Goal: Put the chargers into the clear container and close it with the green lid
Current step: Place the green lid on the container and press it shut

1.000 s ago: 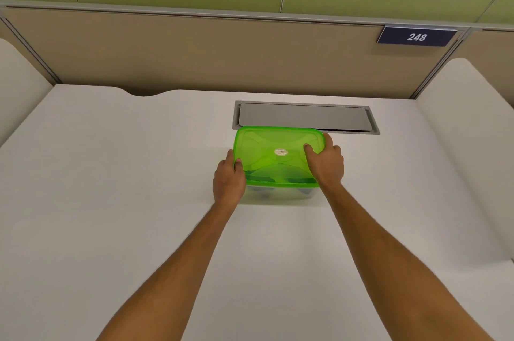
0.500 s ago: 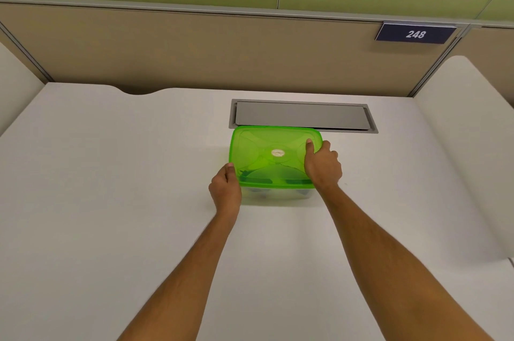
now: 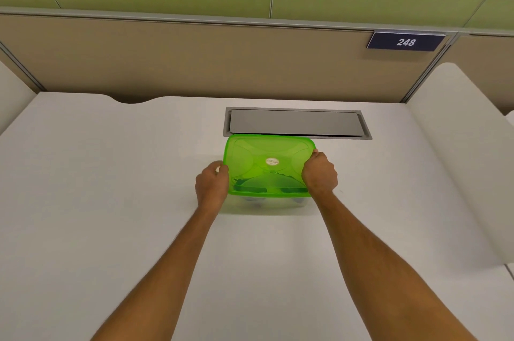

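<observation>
A translucent green lid (image 3: 268,164) with a small round label lies on top of the clear container (image 3: 267,203), whose front wall shows just below the lid's near edge. Dark charger shapes (image 3: 250,187) show dimly through the lid and the wall. My left hand (image 3: 212,183) is curled against the lid's left edge. My right hand (image 3: 319,173) grips the lid's right edge, fingers folded over the rim. The container's sides are hidden behind both hands.
The white desk (image 3: 111,201) spreads out on all sides. A grey metal cable hatch (image 3: 296,123) is set into it right behind the container. Beige partition panels stand at the back, with white dividers at left and right (image 3: 450,159).
Both hands slid outward from the top of the lid to its left and right edges. The lid now sits flatter on the container.
</observation>
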Demonstrator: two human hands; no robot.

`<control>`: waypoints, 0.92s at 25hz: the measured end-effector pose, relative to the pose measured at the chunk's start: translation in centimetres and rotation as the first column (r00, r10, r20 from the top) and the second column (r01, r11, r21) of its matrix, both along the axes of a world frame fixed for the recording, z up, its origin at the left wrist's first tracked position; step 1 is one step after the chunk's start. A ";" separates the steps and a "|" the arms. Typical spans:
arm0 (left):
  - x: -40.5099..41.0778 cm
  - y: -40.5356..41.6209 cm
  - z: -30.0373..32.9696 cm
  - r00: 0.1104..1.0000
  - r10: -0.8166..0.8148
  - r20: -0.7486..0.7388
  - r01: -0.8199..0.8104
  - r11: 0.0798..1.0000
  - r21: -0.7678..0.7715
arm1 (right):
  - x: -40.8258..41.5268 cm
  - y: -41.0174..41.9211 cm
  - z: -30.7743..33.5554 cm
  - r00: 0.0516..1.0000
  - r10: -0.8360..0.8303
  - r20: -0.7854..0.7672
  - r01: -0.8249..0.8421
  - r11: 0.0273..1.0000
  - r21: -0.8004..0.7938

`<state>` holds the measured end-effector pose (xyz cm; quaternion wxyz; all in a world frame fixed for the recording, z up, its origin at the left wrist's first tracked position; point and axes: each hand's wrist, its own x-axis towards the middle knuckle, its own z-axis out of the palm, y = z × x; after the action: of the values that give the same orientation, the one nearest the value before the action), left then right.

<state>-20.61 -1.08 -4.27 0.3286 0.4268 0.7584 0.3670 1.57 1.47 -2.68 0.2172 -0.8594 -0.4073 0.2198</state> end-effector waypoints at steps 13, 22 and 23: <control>2.3 13.1 2.2 0.925 -0.294 -0.241 0.210 0.924 -0.318 | -0.1 0.2 -0.6 0.999 0.003 0.037 -0.004 1.000 0.025; 1.4 14.5 0.3 0.937 -0.256 -0.236 0.189 0.943 -0.272 | -0.1 0.2 -0.6 0.999 -0.018 0.047 0.016 0.999 0.042; 1.4 14.5 0.3 0.940 -0.251 -0.233 0.187 0.947 -0.263 | 0.0 0.2 -0.7 0.999 -0.021 0.046 0.019 0.999 0.045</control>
<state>-19.22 13.46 -4.01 0.3123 0.5118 0.7810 0.1749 1.53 1.69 -3.36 0.2290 -0.8633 -0.4085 0.1883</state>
